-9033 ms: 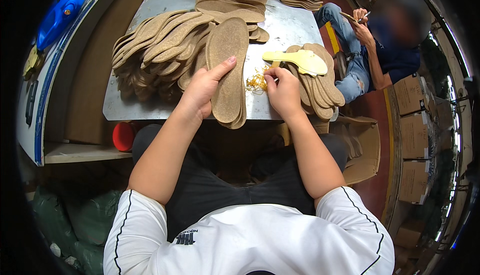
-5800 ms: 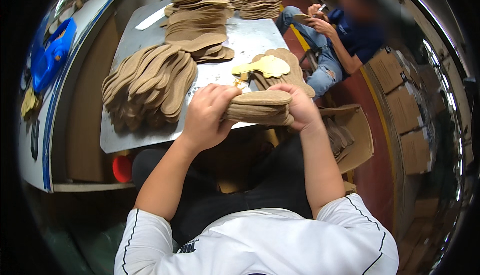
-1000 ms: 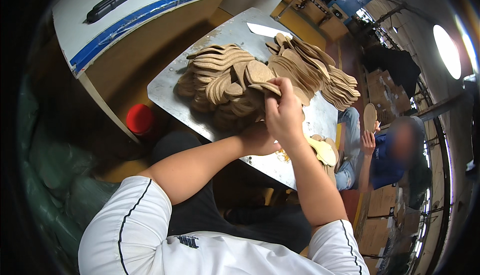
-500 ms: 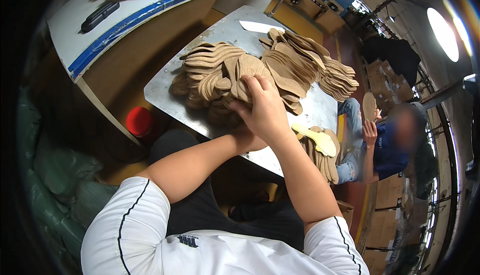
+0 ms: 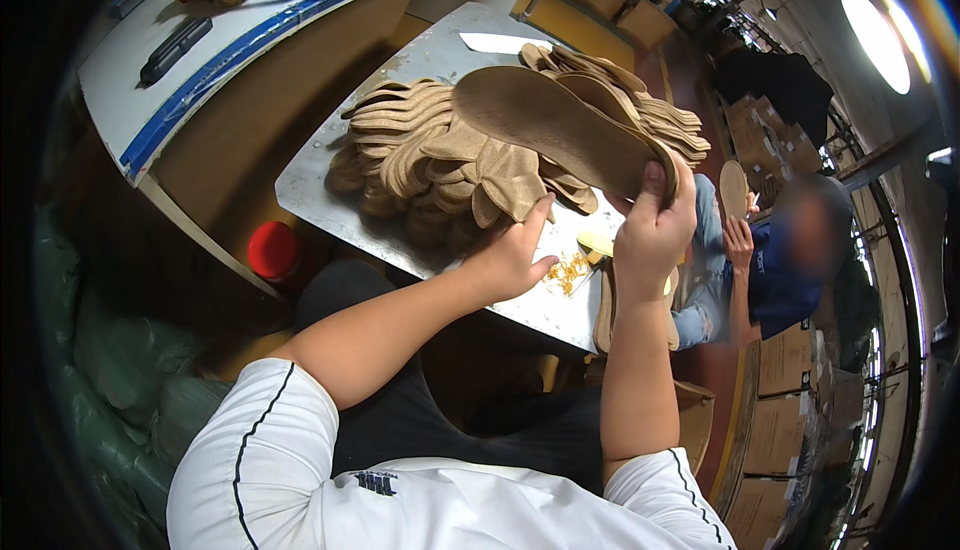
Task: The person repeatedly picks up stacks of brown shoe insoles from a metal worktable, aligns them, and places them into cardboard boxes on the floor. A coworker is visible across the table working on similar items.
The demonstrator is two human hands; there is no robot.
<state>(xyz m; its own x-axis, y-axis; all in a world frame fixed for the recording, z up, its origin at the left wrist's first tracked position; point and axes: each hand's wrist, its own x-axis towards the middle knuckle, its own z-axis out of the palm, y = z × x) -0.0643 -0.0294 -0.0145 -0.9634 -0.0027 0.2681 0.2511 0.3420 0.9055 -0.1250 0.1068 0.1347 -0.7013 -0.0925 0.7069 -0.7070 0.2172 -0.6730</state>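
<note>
1 insole between fingers, right hand

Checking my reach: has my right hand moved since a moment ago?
Yes, your right hand moved right over the table, away from the sole pile.

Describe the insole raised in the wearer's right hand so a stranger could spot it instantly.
Find the metal table with brown insoles heaped on it. Over its right side, the wearer's right hand grips one end of a long brown insole. Unlike the heaped ones, it is lifted clear, its broad face showing almost whole.
</note>
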